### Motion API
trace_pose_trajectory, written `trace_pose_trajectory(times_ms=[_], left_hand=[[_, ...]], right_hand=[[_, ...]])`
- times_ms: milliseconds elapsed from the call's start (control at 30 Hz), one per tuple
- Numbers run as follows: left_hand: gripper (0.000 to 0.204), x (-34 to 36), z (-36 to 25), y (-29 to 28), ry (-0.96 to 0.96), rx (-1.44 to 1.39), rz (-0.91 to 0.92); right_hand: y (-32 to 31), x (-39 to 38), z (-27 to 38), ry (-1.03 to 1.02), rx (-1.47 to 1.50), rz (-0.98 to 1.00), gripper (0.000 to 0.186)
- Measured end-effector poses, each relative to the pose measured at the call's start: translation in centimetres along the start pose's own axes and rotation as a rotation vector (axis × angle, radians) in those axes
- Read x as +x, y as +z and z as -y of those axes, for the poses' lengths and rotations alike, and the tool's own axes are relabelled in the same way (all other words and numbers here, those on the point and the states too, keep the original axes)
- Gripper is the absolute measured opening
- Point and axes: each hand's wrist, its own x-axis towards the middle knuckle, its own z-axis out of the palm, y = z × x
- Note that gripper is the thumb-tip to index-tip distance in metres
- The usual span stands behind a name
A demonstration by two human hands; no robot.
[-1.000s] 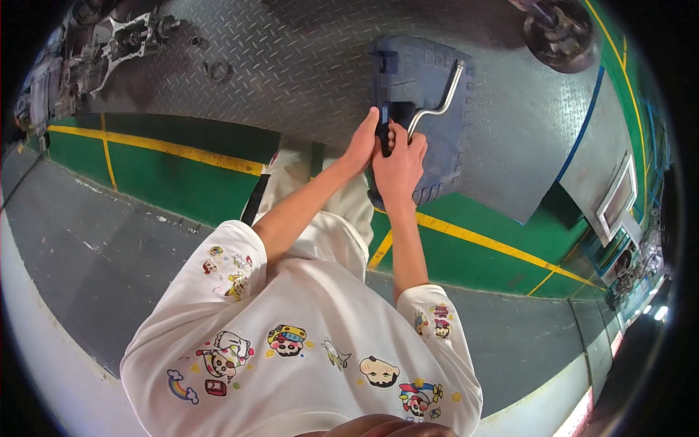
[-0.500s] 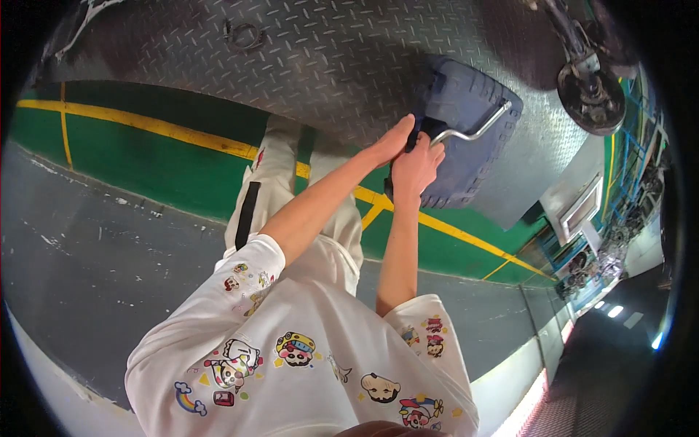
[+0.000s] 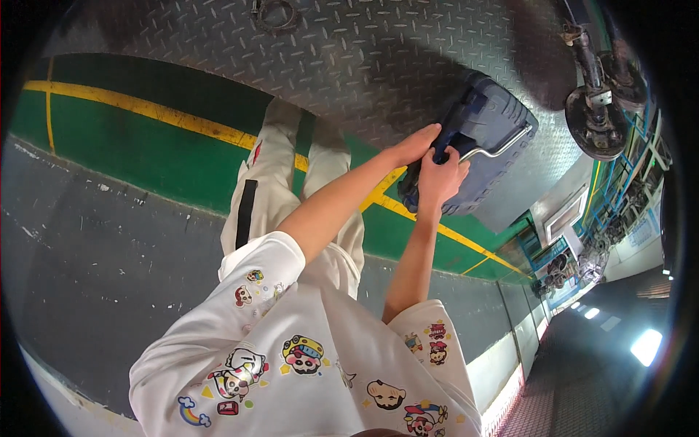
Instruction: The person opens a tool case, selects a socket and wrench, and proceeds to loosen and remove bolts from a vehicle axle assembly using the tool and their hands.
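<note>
A dark blue plastic case (image 3: 502, 109) with a ribbed rim lies on the patterned metal plate. My left hand (image 3: 415, 146) is at its near left edge, fingers curled and mostly out of sight, thumb pointing forward along a dark part. Close beside it, my right hand (image 3: 442, 178) has its fingers bent round the near end of a shiny cranked metal rod (image 3: 495, 151), which extends over the case to the far right. Between the hands is a dark piece whose shape I cannot make out.
Toward the far left, a round metal clamp (image 3: 277, 16) rests on the diamond-pattern plate (image 3: 342, 44). Black strut-like parts with a round base (image 3: 597, 127) stand at right. Below the plate's edge runs green floor (image 3: 131, 153) with yellow lines.
The view has shifted and turned slightly. The case, rod and both hands now appear a little lower and further right; the grip looks the same.
</note>
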Motion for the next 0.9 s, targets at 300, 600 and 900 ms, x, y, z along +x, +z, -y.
trace_pose_trajectory(times_ms=[300,600,900], left_hand=[[0.047,-1.2,-1.7,0.7,-0.064,-0.080,0.078],[0.038,-0.6,-0.9,-0.1,-0.056,-0.218,0.100],[0.037,-0.3,-0.4,-1.0,-0.040,-0.179,0.102]], right_hand=[[-0.2,-0.2,-2.1,0.070,0.031,-0.038,0.045],[-1.8,0.2,-3.0,0.038,0.106,-0.030,0.041],[-2.9,0.4,-5.6,0.027,0.277,0.039,0.035]])
